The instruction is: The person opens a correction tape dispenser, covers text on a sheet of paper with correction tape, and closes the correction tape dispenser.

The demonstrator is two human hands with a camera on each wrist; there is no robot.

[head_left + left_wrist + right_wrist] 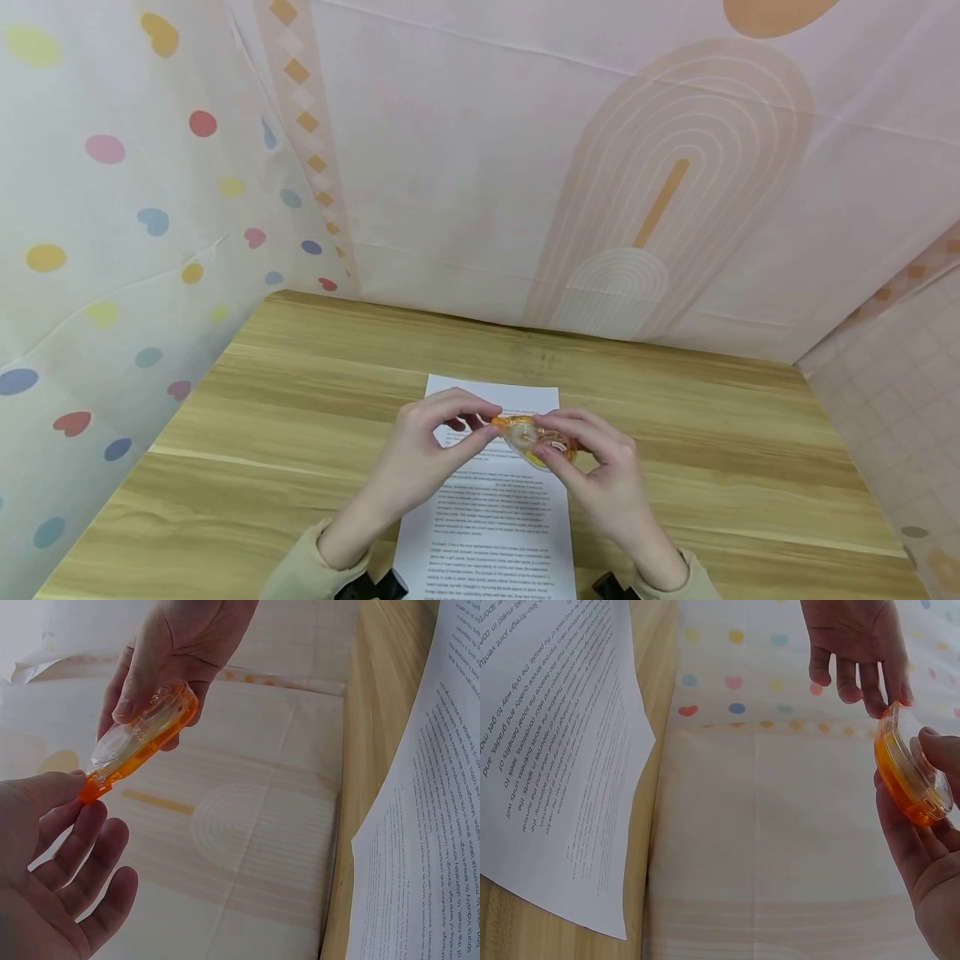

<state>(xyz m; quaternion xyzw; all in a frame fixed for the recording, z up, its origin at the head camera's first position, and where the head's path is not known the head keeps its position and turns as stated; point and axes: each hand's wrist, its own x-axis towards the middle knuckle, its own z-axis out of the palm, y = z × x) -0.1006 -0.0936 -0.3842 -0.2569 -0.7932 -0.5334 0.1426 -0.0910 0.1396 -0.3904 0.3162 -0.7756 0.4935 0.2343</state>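
Note:
An orange, see-through correction tape dispenser is held above a printed sheet of paper. My right hand grips its wide body between thumb and fingers. At the narrow orange tip, my left hand pinches with thumb and index finger. The left wrist view shows the left hand's other fingers loosely bent, away from the dispenser. From the right wrist, the clear side and orange edge of the dispenser are visible between the right thumb and fingers.
The paper lies on a wood-grain table near its front edge. Behind the table hangs a pale patterned cloth, and a dotted cloth covers the left side. Black wrist straps show at the bottom.

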